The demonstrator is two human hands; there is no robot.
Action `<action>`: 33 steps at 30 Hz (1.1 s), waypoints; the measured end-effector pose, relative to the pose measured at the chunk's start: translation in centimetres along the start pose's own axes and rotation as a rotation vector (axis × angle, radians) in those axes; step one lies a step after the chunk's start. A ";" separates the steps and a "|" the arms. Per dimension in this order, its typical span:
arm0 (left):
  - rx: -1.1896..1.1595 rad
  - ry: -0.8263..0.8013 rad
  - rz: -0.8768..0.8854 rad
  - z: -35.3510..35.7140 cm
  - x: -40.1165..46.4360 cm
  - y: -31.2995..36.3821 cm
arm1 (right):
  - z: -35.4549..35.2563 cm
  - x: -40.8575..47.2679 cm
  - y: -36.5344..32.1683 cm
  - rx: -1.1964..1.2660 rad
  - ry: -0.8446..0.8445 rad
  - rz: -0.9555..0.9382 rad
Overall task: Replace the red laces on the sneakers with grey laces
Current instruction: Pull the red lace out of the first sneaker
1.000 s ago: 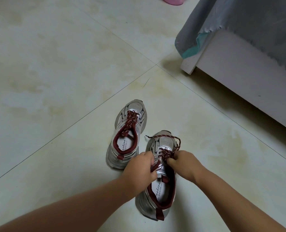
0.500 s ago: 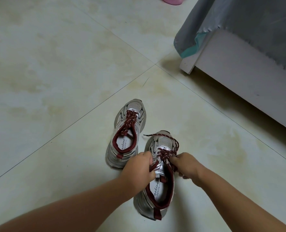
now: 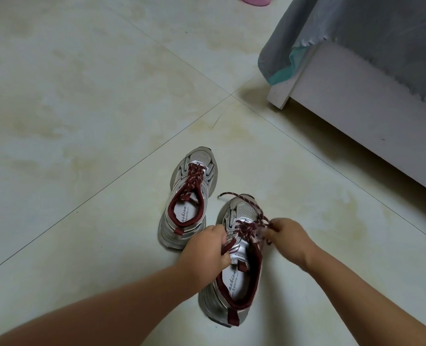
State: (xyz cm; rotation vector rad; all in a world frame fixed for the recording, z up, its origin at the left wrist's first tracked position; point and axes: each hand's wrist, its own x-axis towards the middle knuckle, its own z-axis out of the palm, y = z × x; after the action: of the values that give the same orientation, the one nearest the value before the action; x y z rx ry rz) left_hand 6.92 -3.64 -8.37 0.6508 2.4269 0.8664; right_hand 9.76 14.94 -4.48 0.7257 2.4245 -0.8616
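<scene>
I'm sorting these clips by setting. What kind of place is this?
Most likely a room in a home, perhaps a bedroom. The floor is pale tile, a low white bed frame draped with a grey sheet stands at the right, and a pink slipper lies at the top edge.

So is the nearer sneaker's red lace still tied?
Untied: the red lace hangs loose, one end free over the toe, right hand pulling it.

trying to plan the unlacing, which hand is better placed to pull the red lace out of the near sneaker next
Probably the right hand: it pinches the loose red lace beside the eyelets, while the left hand grips the near sneaker at its tongue, steadying it.
</scene>
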 end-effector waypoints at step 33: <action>0.007 -0.005 -0.014 -0.2 0.0 0.1 | -0.5 0.4 0.9 0.123 0.401 0.234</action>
State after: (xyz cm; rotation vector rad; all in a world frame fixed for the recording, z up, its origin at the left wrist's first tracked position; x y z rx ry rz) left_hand 6.88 -3.69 -8.20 0.6371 2.4284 0.8496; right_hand 9.92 15.97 -4.75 1.3088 2.5672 -0.8383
